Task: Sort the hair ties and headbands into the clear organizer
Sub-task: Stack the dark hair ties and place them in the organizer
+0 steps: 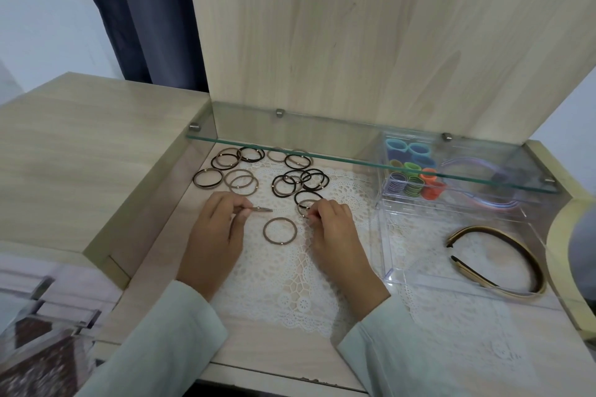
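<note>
We log left hand [213,235] fingers [240,204] pinching a brown tie [262,210], right hand [335,234] fingers pinching a tan tie [299,208]; organizer [395,277] lies rightward, nearer the right hand.

The desk [80,138] and its upright back panel [354,26] are faced in pale, matt wood grain. A glossy glass shelf [322,138] is carried on small metal clips [279,112]. A white openwork lace mat [290,284] is spread underneath. The organizer [395,271] on the right is made of clear, shiny plastic. The hair ties [281,243] are seen as matt elastic cord, each joined by a small bright metal bead. The sleeves [161,348] are cut from pale, smooth cloth.
</note>
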`<act>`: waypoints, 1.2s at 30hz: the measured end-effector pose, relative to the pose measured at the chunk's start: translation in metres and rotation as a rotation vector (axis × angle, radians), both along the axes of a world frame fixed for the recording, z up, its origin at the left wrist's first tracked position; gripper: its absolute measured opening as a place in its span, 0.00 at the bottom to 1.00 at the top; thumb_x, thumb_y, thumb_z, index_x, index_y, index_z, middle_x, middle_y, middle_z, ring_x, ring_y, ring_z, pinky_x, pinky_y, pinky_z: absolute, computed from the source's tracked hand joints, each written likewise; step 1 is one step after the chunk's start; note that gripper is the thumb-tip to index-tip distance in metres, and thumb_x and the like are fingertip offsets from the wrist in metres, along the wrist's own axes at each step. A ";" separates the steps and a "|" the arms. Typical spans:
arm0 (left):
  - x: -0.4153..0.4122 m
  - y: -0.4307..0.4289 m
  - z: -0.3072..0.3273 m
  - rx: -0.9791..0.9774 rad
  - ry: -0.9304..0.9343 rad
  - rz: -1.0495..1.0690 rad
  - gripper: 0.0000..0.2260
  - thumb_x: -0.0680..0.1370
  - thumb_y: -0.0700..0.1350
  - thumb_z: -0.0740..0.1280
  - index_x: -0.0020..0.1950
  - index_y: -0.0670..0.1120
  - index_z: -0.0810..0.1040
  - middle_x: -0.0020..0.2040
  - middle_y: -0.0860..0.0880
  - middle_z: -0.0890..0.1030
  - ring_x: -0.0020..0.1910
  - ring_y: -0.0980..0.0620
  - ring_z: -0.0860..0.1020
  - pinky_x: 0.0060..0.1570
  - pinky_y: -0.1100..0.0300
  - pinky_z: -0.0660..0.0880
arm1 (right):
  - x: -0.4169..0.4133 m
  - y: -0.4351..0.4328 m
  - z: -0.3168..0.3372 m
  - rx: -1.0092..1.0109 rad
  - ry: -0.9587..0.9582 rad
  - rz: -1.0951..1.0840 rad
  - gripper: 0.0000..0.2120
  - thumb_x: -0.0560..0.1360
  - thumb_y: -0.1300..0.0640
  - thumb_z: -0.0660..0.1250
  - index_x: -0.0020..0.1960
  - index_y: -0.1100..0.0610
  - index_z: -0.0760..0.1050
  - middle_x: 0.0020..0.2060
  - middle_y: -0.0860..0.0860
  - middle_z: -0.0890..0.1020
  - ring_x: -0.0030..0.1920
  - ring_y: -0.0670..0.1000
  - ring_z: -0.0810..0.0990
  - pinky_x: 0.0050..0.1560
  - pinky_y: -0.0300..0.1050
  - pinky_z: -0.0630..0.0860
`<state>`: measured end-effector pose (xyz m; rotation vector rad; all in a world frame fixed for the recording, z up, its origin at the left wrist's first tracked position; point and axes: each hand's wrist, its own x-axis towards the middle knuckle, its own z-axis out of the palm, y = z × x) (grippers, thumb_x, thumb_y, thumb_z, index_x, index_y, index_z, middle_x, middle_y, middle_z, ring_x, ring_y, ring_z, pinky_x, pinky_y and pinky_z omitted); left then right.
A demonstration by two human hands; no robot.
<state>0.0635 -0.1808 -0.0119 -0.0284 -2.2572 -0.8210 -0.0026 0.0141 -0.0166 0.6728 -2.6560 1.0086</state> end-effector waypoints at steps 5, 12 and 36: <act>0.004 0.003 -0.001 -0.118 0.095 -0.136 0.03 0.78 0.37 0.67 0.49 0.39 0.80 0.49 0.49 0.78 0.49 0.52 0.77 0.52 0.61 0.75 | 0.000 0.002 0.000 -0.016 -0.003 0.010 0.04 0.79 0.64 0.60 0.49 0.57 0.73 0.44 0.48 0.75 0.47 0.49 0.67 0.48 0.41 0.67; 0.004 0.002 -0.006 -0.125 -0.074 -0.309 0.05 0.79 0.44 0.65 0.49 0.45 0.80 0.50 0.55 0.77 0.48 0.58 0.77 0.47 0.62 0.76 | 0.000 0.002 0.002 -0.017 0.008 -0.001 0.04 0.79 0.62 0.61 0.48 0.57 0.74 0.43 0.49 0.76 0.46 0.50 0.70 0.47 0.40 0.66; 0.007 0.004 -0.001 -0.122 -0.240 -0.335 0.05 0.74 0.42 0.68 0.48 0.49 0.80 0.48 0.58 0.77 0.48 0.59 0.77 0.50 0.63 0.75 | 0.000 0.003 0.004 -0.215 0.048 0.005 0.04 0.74 0.63 0.67 0.47 0.57 0.78 0.46 0.47 0.73 0.48 0.47 0.74 0.50 0.42 0.75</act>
